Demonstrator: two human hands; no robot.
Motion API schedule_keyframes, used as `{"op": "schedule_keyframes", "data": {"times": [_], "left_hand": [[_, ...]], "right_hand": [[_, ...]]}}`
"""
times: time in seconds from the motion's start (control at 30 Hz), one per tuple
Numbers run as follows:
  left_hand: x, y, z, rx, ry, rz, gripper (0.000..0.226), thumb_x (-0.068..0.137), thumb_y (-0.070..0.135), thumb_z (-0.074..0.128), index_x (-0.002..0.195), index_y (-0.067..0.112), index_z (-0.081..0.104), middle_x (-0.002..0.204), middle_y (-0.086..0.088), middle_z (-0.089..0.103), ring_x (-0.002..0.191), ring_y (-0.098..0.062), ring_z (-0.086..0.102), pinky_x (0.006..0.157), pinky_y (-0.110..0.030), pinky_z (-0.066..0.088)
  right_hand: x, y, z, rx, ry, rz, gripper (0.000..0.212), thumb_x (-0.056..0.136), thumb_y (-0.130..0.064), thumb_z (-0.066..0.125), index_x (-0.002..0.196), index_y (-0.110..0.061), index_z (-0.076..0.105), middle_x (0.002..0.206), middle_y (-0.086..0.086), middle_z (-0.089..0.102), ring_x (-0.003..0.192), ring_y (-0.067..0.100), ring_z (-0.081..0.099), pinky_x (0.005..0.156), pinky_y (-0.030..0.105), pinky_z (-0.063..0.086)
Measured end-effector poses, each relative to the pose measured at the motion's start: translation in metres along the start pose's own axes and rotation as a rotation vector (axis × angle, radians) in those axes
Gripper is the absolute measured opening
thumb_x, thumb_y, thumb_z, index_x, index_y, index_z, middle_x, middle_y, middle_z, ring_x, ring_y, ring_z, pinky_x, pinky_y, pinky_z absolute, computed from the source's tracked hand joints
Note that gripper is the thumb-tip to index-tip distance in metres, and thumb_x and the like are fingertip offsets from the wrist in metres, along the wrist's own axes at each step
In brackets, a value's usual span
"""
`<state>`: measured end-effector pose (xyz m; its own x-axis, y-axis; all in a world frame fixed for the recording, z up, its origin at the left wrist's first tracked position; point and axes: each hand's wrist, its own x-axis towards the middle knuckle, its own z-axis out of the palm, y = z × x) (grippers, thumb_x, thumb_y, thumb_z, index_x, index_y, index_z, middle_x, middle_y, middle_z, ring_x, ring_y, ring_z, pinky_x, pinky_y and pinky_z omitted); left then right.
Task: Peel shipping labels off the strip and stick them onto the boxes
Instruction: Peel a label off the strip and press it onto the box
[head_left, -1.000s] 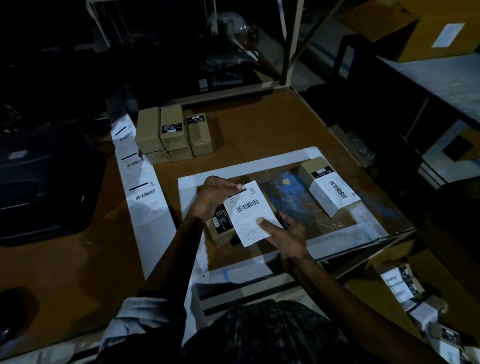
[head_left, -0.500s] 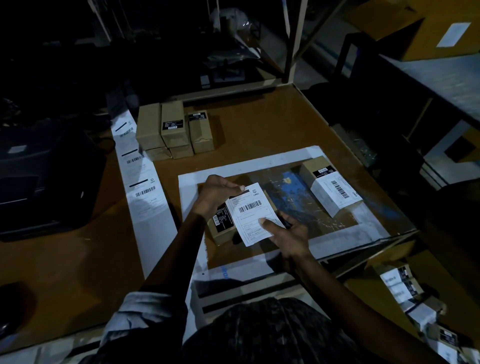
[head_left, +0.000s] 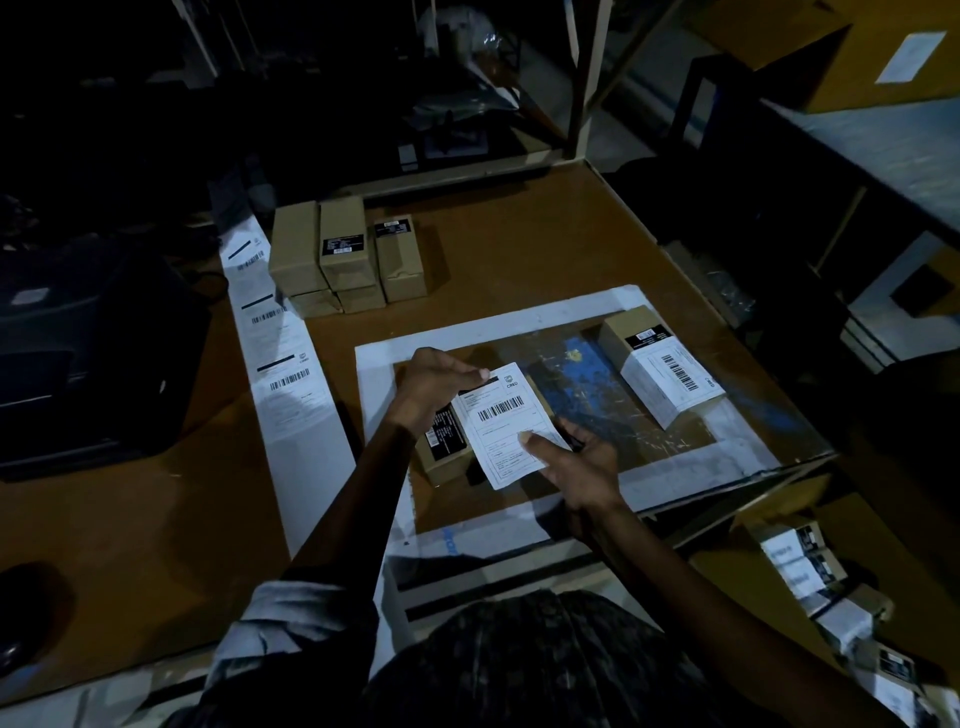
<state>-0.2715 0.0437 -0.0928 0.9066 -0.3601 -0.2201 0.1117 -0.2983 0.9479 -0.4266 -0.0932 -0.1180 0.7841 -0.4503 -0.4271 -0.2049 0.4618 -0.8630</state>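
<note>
The left hand (head_left: 434, 387) pinches the top corner of a white shipping label (head_left: 506, 423) between thumb and fingers, so its grip is closed on the label. The right hand (head_left: 576, 465) holds the label's bottom right part, with the thumb pressed on top of the paper and the other fingers tucked under it. This grip is clamped on the label too. The label has a barcode and small print on it.

The label hangs tilted over a small brown box (head_left: 441, 447) that has a black sticker on its top. I cannot tell if the label touches the box. The box sits on a scratched blue and brown mat (head_left: 587, 395) with a white border, on the brown tabletop (head_left: 519, 249).

At the right side of the mat lies another brown box (head_left: 662, 366) with a white label stuck on it. Far back on the tabletop stands a group of plain brown boxes (head_left: 345, 257), packed close together. Just beside them on the left runs a long white label strip (head_left: 283, 358) with more barcodes on it. It goes from the back of the tabletop toward the person. A dark printer (head_left: 78, 353) sits left of the strip. More labelled boxes (head_left: 810, 577) lie in a pile low down on the right, below the tabletop.
</note>
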Motion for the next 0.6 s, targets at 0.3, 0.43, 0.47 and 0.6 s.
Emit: {"op": "schedule_keyframes", "data": {"times": [0.3,0.43,0.47,0.6], "left_hand": [[-0.0010,-0.0019,0.0008,-0.040,0.023,-0.009,0.014,0.083,0.011,0.080,0.091,0.000,0.079,0.085,-0.011,0.077,0.071,-0.013,0.073,0.058,-0.015,0.049],[-0.0021,-0.0021,0.0017,-0.042,0.013,0.007,0.011,0.084,0.009,0.078,0.091,0.000,0.078,0.079,-0.002,0.077,0.069,-0.007,0.072,0.057,-0.013,0.048],[-0.0024,-0.0023,0.0018,-0.035,0.012,0.016,0.011,0.084,0.008,0.078,0.092,0.000,0.078,0.078,0.000,0.076,0.069,-0.005,0.072,0.058,-0.012,0.048],[-0.0016,-0.0044,0.0031,0.002,0.031,0.037,0.015,0.084,0.009,0.078,0.095,0.000,0.078,0.085,-0.005,0.077,0.068,-0.005,0.070,0.060,-0.014,0.049]], "right_hand": [[0.0014,0.0015,-0.0018,-0.030,-0.008,-0.018,0.026,0.081,0.003,0.078,0.105,0.001,0.070,0.101,0.013,0.077,0.092,0.025,0.075,0.078,0.037,0.062],[0.0018,0.0029,-0.0031,-0.029,-0.008,-0.024,0.021,0.080,0.002,0.079,0.099,-0.005,0.072,0.099,0.011,0.077,0.091,0.025,0.075,0.081,0.041,0.061],[0.0018,0.0030,-0.0035,-0.027,-0.010,-0.026,0.022,0.080,0.002,0.079,0.100,-0.004,0.071,0.099,0.012,0.077,0.091,0.025,0.075,0.080,0.040,0.061],[0.0029,0.0040,-0.0025,0.005,-0.012,-0.028,0.032,0.080,0.006,0.077,0.110,0.008,0.066,0.101,0.014,0.076,0.083,0.019,0.076,0.066,0.028,0.060]]}}
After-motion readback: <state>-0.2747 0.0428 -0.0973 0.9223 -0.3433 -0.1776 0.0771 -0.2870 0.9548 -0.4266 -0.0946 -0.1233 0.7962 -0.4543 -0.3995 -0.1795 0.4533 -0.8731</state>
